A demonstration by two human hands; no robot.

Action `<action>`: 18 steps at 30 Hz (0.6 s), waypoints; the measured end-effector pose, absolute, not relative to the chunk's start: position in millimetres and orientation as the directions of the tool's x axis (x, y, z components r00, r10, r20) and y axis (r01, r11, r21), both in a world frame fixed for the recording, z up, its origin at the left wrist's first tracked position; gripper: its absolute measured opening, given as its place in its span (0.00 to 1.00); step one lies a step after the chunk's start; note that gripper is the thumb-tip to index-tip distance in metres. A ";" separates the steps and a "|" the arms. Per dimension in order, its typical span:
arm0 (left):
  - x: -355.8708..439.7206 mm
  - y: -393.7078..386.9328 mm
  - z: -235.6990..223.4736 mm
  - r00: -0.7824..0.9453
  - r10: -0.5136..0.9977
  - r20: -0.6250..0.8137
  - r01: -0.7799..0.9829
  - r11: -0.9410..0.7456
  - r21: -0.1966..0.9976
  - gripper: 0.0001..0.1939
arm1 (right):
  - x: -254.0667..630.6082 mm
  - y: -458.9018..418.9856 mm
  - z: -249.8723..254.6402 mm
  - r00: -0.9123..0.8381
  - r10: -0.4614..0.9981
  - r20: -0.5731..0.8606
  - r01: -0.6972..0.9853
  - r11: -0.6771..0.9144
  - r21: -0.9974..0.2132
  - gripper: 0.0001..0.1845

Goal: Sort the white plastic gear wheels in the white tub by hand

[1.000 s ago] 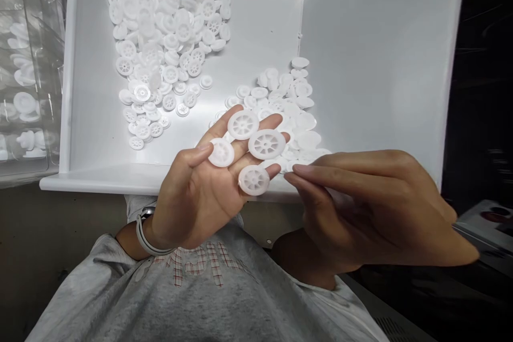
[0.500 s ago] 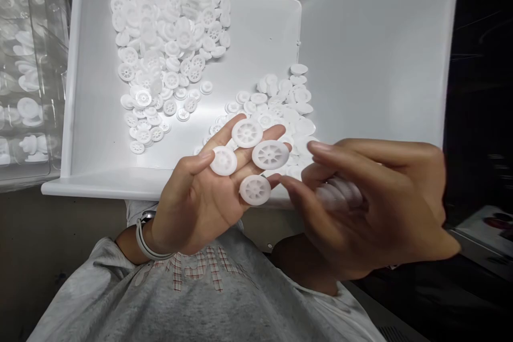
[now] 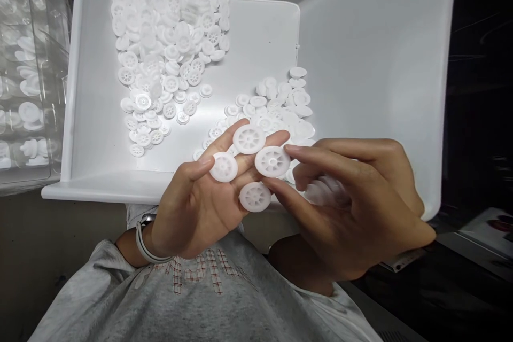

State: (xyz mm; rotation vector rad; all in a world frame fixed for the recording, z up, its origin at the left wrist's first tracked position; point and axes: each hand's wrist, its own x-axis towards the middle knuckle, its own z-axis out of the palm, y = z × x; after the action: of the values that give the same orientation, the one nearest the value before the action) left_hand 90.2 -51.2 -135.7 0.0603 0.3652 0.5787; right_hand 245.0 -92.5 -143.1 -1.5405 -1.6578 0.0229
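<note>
My left hand [image 3: 200, 214] is turned palm up with several white spoked plastic wheels on its palm and fingers. The thumb presses on one wheel [image 3: 223, 166]. Another wheel [image 3: 249, 139] rests on the fingertips, and a third wheel [image 3: 255, 196] lies near the palm's edge. My right hand [image 3: 352, 208] has its forefinger and thumb tips at the rightmost wheel [image 3: 273, 161], the thumb also close to the lower one. Its curled fingers clasp a stack of white plastic wheels [image 3: 326, 191], partly hidden.
Both hands are over the front edge of a white plastic bin [image 3: 112, 186]. Inside it lie a large pile of white wheels [image 3: 160, 37] at the left and a smaller pile [image 3: 276, 107] behind my hands. A clear plastic tray [image 3: 30, 75] with white parts stands at the left.
My right hand has moved left, bringing its forefinger and thumb to the wheels on my left hand. The rightmost wheel is now turned slightly more face-on. My left hand has barely moved.
</note>
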 end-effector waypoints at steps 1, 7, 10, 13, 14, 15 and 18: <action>90.2 -51.5 -136.0 0.776 0.547 -0.313 -0.525 0.836 0.160 0.36 | 245.2 -92.1 -142.4 0.115 0.828 0.549 0.801 0.250 -0.544 0.13; 90.2 -51.4 -138.1 0.769 0.550 -0.326 -0.530 0.834 0.157 0.42 | 247.9 -94.4 -140.5 0.109 0.862 0.495 0.772 0.240 -0.588 0.12; 90.8 -51.8 -138.8 0.767 0.553 -0.325 -0.537 0.831 0.147 0.40 | 249.2 -95.5 -142.6 0.121 0.872 0.474 0.745 0.236 -0.624 0.09; 91.1 -52.0 -138.0 0.766 0.549 -0.334 -0.538 0.832 0.136 0.39 | 250.1 -94.8 -145.0 0.117 0.878 0.464 0.723 0.245 -0.646 0.10; 91.1 -51.9 -137.6 0.765 0.550 -0.334 -0.540 0.831 0.132 0.39 | 250.3 -94.4 -145.4 0.113 0.877 0.467 0.718 0.252 -0.649 0.11; 91.2 -51.8 -137.0 0.764 0.551 -0.336 -0.541 0.831 0.131 0.39 | 250.5 -94.0 -145.4 0.108 0.878 0.466 0.716 0.256 -0.649 0.12; 91.4 -51.2 -135.5 0.768 0.544 -0.338 -0.534 0.835 0.130 0.40 | 250.5 -93.4 -144.6 0.085 0.868 0.490 0.716 0.289 -0.635 0.16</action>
State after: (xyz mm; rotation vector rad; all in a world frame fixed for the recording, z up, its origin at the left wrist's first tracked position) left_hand 91.4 -51.2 -135.5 0.0266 0.3754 0.5852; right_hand 250.5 -93.4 -144.6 -1.4654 -1.6661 0.2133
